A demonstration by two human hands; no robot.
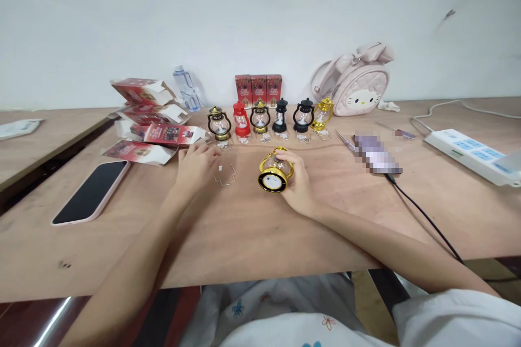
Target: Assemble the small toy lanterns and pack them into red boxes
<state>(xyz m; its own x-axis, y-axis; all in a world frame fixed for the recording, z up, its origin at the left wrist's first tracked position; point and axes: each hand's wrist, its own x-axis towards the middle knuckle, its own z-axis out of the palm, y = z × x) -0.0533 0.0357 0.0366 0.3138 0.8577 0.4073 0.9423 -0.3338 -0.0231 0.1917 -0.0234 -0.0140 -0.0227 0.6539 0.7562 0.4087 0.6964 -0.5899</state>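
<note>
My right hand (299,181) is wrapped round a small gold lantern (277,161), tipped so that its round black base with a white label faces me. My left hand (196,165) is low over the table beside the red-and-white boxes, its fingers loosely bent and apart with nothing visible in them. Just right of those fingers lie a thin bent wire handle (226,180) and a tiny white piece (220,168). Behind both hands stands a row of little lanterns, among them a red lantern (241,119), a black lantern (280,116) and another gold lantern (323,114).
Opened cartons (140,152) are heaped at left, near a phone (91,192) and a water bottle (187,89). Three red boxes (259,89) and a pink bag (362,92) stand by the wall. A blurred phone (376,154), screwdriver (345,140) and power strip (474,154) lie to the right.
</note>
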